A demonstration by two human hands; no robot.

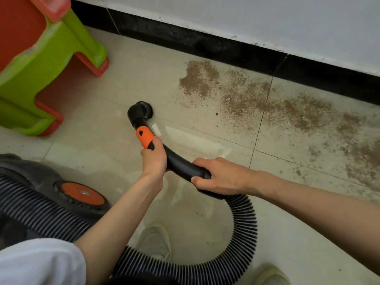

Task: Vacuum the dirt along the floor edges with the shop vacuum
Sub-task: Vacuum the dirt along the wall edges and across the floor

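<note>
At far left stands a green and orange plastic stool (41,64); near left, the vacuum body (30,182) with its orange-hubbed wheel (82,193). The left hand (153,159) is wrapped round the orange grip (144,136) just behind the round brush head (140,111), which sits on clean tile short of the dirt. The right hand (218,177) clasps the curved black tube (185,165) where the ribbed hose (244,227) joins. Judged: tube rigid and light, hose limp and liable to drag; both holds suit steering. Brown gritty dirt (267,105) spreads rightward along the black baseboard (226,52), largely untouched.
</note>
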